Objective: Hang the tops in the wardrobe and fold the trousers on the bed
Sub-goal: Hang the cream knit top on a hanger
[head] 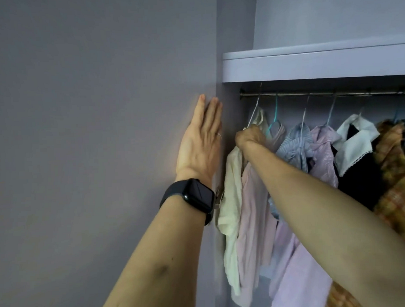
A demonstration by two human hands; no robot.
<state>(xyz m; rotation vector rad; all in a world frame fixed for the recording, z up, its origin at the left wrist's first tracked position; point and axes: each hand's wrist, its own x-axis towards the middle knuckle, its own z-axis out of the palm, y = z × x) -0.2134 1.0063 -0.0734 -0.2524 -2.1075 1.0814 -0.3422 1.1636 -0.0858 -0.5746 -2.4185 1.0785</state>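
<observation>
My left hand (pixel 202 139) lies flat, fingers straight, against the grey wardrobe door (pixel 104 133) beside the opening. My right hand (pixel 250 136) grips the neck of a cream top (pixel 230 198) on a wire hanger (pixel 255 105), whose hook is at the left end of the metal rail (pixel 332 93). A pale pink top (pixel 254 220) hangs right beside it, partly under my right forearm. The bed and the trousers are out of view.
Several more tops hang along the rail: a blue striped one (pixel 293 145), a pink one (pixel 323 153), a black one with a white collar (pixel 357 148) and an orange checked one (pixel 395 169). A shelf (pixel 308 64) runs just above the rail.
</observation>
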